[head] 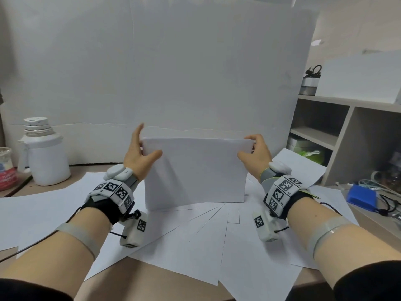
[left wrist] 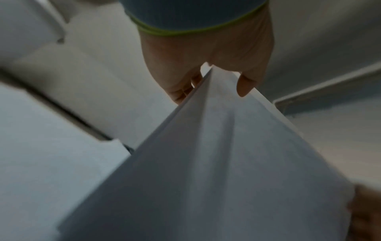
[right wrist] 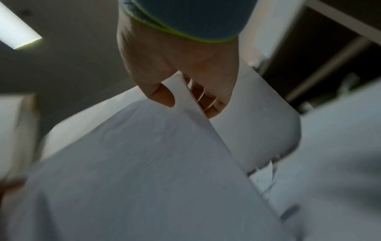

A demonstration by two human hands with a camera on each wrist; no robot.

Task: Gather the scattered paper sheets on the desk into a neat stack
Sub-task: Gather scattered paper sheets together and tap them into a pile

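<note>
A stack of white paper sheets [head: 195,172] stands upright on its long edge at the middle of the desk. My left hand [head: 143,148] pinches its upper left corner, thumb in front and fingers behind. My right hand [head: 249,148] pinches the upper right corner the same way. Several loose sheets [head: 195,235] lie fanned out flat under and around the stack. In the left wrist view my left hand [left wrist: 214,81] holds the stack [left wrist: 206,163] between thumb and fingers. The right wrist view shows my right hand [right wrist: 185,101] clamped on the stack's edge [right wrist: 144,163].
A white thermos jug [head: 43,153] and a red-labelled jar [head: 6,168] stand at the left. A shelf unit [head: 325,131] rises at the right, with a blue object [head: 361,196] and cables beside it. A white backdrop board [head: 152,72] closes the back.
</note>
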